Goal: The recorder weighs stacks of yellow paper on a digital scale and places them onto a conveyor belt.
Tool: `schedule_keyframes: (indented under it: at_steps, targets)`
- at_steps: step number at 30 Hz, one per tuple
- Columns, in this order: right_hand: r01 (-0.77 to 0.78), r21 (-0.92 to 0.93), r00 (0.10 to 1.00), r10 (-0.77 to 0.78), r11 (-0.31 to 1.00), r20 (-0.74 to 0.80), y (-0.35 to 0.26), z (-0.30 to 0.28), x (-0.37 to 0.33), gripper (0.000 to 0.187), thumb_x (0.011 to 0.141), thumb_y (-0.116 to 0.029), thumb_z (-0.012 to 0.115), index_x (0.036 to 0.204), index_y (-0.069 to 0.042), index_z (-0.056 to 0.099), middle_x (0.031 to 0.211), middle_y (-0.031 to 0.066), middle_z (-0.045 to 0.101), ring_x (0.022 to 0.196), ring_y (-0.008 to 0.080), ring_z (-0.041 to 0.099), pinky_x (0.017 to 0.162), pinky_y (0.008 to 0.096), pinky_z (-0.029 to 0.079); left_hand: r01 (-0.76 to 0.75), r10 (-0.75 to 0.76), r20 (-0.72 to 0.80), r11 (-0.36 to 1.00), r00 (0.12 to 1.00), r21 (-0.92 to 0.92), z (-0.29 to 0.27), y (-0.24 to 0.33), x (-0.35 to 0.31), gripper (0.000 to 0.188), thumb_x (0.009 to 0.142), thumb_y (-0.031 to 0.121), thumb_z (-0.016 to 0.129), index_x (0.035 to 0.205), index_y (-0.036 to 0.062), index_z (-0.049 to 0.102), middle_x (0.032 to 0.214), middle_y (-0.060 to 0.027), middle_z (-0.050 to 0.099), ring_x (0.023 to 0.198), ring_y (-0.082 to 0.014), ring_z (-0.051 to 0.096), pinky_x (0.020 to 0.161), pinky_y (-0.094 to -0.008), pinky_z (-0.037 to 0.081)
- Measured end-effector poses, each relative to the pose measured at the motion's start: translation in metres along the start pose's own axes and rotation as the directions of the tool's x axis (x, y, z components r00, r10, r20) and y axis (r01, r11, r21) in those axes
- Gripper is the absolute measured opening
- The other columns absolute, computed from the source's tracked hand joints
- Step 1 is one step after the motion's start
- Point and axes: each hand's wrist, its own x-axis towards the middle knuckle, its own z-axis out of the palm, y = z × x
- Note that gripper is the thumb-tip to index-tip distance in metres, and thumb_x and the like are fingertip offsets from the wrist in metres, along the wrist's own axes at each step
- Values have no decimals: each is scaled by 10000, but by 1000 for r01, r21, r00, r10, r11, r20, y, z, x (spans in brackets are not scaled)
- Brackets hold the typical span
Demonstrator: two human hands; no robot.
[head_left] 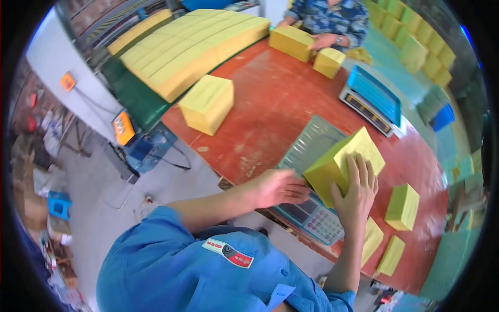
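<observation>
A thick block of stacked yellow paper (332, 165) sits tilted on the right part of a digital scale (302, 148) with a clear tray cover. My right hand (356, 188) grips the block, fingers laid over its upper face and thumb on the near side. Just left of the block is my left hand (285, 188), slightly blurred, its fingers loosely stretched toward the block's lower left end; whether they touch it I cannot tell. The scale's keypad (323, 226) shows below the block, between my forearms.
Yellow paper blocks (403, 207) lie right of the scale, and another block (208, 104) at the table's left. A long row of paper (192, 44) lies beyond. A blue-tray scale (371, 96) stands farther back. Across the red table (260, 99), a person's hand (325, 41) touches blocks.
</observation>
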Motion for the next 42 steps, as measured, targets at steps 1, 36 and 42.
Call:
schedule_keyframes:
  at_steps: [1,36,42]
  targets:
    - [27,-66,1000,-26,997,15,-4,8,-2,671,708,-216,741,1336,-108,530,1405,145,476,1333,376,392,1101,527,274,-27,29,-16,988,999,154,-14,19,-25,523,973,370,516,1299,-38,511,1197,-226,605,1086,-320,621,973,-446,493]
    - [-484,660,837,82,574,541,-214,185,31,518,899,-341,648,1274,6,562,1079,201,684,1033,237,657,900,349,498,-229,296,-544,955,785,190,-250,41,-187,833,917,616,487,1529,124,209,1502,-199,363,1318,-309,423,1032,-470,354]
    - [-420,592,894,203,688,399,-263,192,-11,530,886,-380,625,1262,-20,525,1097,263,637,1020,419,623,880,468,495,-521,507,-241,854,828,7,-225,58,-183,665,983,611,353,1485,176,322,1432,-115,474,1337,-258,432,1103,-447,343]
